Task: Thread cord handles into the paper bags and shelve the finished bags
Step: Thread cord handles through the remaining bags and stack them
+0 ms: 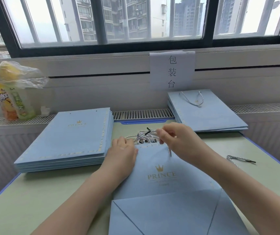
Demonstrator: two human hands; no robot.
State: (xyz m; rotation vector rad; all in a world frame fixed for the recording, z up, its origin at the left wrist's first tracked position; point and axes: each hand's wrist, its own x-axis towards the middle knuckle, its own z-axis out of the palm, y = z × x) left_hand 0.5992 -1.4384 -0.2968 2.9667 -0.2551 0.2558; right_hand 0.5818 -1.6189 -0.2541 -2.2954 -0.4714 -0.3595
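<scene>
A flat light-blue paper bag (pixel 163 177) marked PRINCE lies in front of me on the green table. My left hand (pixel 121 153) holds its top left corner, fingers curled over the edge. My right hand (pixel 175 139) pinches a white-and-grey twisted cord (pixel 169 152) at the bag's top right, where the cord hangs down against the paper. Just beyond the bag's top edge lies a bundle of loose cords (pixel 146 137) with black tips.
A stack of unthreaded bags (pixel 68 141) sits at the left. Several finished bags with a cord handle (pixel 205 114) lie at the back right. One loose cord (pixel 239 160) rests at the right. Drink bottles (pixel 12 99) stand on the sill at far left.
</scene>
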